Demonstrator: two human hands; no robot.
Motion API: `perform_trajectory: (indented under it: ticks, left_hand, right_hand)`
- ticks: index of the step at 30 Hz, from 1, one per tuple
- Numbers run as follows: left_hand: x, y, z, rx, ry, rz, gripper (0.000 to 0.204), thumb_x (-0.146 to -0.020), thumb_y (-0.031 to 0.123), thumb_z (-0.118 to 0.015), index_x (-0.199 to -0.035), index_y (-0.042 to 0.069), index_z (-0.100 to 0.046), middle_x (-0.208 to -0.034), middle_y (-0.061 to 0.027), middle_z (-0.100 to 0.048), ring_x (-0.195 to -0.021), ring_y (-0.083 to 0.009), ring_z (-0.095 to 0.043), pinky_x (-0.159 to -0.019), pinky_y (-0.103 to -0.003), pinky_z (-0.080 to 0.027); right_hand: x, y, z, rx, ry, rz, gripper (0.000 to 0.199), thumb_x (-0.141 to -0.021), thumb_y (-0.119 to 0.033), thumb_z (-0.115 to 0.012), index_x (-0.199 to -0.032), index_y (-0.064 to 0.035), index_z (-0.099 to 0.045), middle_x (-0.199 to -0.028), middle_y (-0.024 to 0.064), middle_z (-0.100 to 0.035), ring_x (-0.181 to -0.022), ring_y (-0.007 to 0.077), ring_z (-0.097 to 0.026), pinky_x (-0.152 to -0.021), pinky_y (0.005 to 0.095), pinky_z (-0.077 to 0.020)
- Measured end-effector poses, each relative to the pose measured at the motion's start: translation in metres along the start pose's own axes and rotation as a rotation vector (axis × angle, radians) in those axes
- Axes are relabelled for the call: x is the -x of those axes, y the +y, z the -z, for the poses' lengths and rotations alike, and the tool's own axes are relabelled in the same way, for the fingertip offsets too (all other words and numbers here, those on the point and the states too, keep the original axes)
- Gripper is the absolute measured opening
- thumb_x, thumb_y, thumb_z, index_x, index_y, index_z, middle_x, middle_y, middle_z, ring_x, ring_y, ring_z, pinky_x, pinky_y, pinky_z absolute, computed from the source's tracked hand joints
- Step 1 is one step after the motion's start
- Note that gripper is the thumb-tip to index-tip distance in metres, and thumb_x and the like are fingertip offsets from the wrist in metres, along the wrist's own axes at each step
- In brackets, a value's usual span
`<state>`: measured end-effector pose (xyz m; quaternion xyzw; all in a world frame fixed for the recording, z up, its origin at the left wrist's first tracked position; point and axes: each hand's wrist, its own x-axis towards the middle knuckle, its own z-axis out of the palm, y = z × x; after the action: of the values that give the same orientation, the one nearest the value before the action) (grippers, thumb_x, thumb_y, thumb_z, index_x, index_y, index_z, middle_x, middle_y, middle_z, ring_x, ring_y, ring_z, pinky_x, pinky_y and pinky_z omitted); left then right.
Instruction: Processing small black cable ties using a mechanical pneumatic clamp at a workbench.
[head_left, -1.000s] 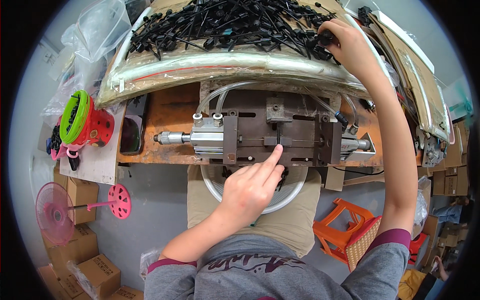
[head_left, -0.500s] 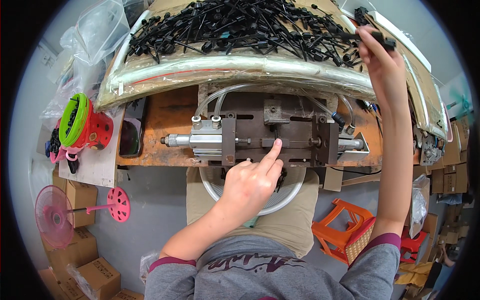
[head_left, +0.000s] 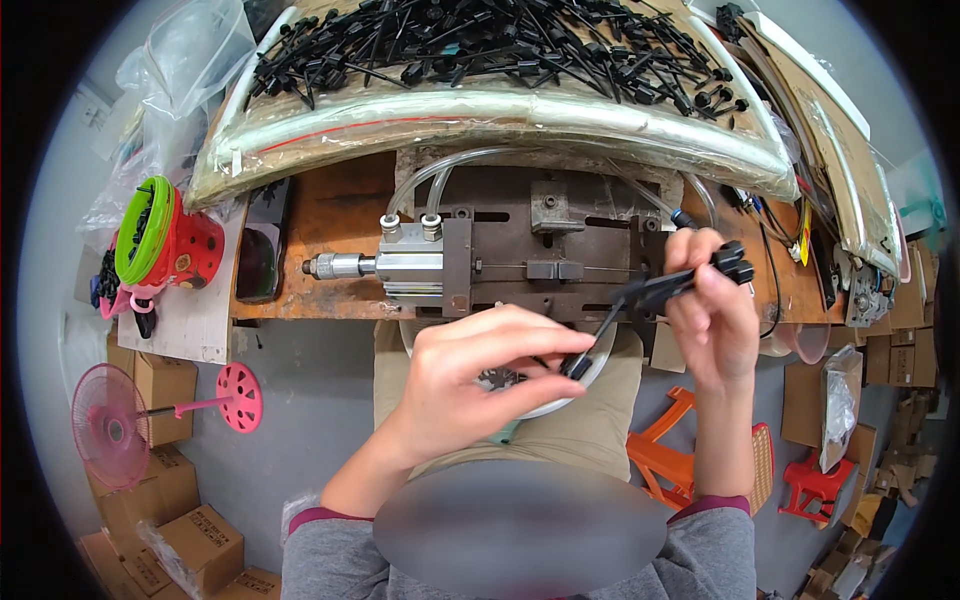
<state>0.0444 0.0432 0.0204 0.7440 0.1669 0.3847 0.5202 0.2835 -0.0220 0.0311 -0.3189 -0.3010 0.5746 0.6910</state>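
Observation:
My left hand (head_left: 480, 375), closed, pinches a thin black plastic piece with a small block-shaped end (head_left: 577, 367) between thumb and fingers, over the white basket (head_left: 600, 352) in my lap. Close on its right, my right hand (head_left: 712, 315) is closed around several black plastic stemmed parts (head_left: 735, 262), their stems pointing toward my left fingers. Behind both hands lies a dark metal pneumatic fixture (head_left: 600, 215), with a small split block (head_left: 555, 270) on thin rods at its centre. A silver air cylinder (head_left: 412, 272) sits at its left; my right hand covers its right end.
A large heap of black stemmed parts (head_left: 480, 50) lies on the plastic-wrapped board beyond the fixture. At left stand a red and green bucket (head_left: 185, 245) and a dark phone-like slab (head_left: 262, 260). A pink fan (head_left: 108, 425), cartons (head_left: 200, 545) and an orange stool (head_left: 665, 460) stand below.
My left hand has drawn back from the fixture's centre block and now pinches a black piece. My right hand has come down from beside the heap, carrying black parts toward the left hand.

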Motion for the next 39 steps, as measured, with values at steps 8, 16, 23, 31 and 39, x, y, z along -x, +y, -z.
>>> perform_trajectory:
  ticks: [8,16,23,31,39]
  left_hand:
    - [0.007,-0.031,-0.026,-0.772,0.052,-0.217,0.026,-0.071,0.005,-0.079,-0.095,0.001,-0.071,-0.117,-0.0115,-0.068,-0.076,-0.0208,-0.065,-0.068,-0.030,-0.055]
    - [0.004,-0.037,-0.034,-0.845,0.006,-0.166,0.023,-0.074,0.008,-0.076,-0.095,0.000,-0.070,-0.122,-0.0121,-0.067,-0.079,-0.0205,-0.068,-0.069,-0.031,-0.055]
    - [0.007,-0.038,-0.036,-0.932,0.045,-0.202,0.024,-0.072,0.008,-0.077,-0.094,0.000,-0.070,-0.122,-0.0131,-0.067,-0.078,-0.0203,-0.069,-0.068,-0.029,-0.055]
    - [0.004,-0.038,-0.034,-0.932,0.033,-0.169,0.024,-0.070,0.009,-0.079,-0.090,0.001,-0.071,-0.121,-0.0126,-0.068,-0.070,-0.0191,-0.068,-0.064,-0.028,-0.054]
    - [0.002,-0.017,-0.030,-0.386,0.091,-0.107,0.031,-0.069,0.006,-0.083,-0.096,0.001,-0.069,-0.111,-0.0120,-0.071,-0.077,-0.0186,-0.071,-0.068,-0.028,-0.057]
  right_hand:
    - [0.010,0.009,-0.007,0.845,0.271,0.478,0.013,-0.086,0.006,-0.068,-0.098,0.0031,-0.064,-0.105,0.0084,-0.055,-0.070,0.0111,-0.062,-0.057,0.0213,-0.0516]
    - [0.020,0.015,-0.010,1.562,0.145,0.945,0.031,-0.066,0.007,-0.080,-0.094,-0.0043,-0.074,-0.097,0.0094,-0.068,-0.086,0.0217,-0.065,-0.072,0.0305,-0.0523]
    - [0.021,0.023,-0.007,1.599,0.129,0.972,0.030,-0.067,0.005,-0.081,-0.095,-0.0038,-0.073,-0.099,0.0097,-0.069,-0.086,0.0212,-0.066,-0.073,0.0307,-0.0541]
    - [0.030,0.029,-0.009,1.603,0.115,0.973,0.029,-0.069,0.008,-0.079,-0.096,-0.0008,-0.072,-0.091,0.0073,-0.064,-0.081,0.0205,-0.066,-0.068,0.0292,-0.0545]
    - [0.035,0.036,-0.007,1.681,-0.186,1.002,0.045,-0.059,-0.002,-0.067,-0.102,0.0090,-0.071,-0.097,0.0171,-0.065,-0.074,0.0260,-0.067,-0.061,0.0324,-0.0558]
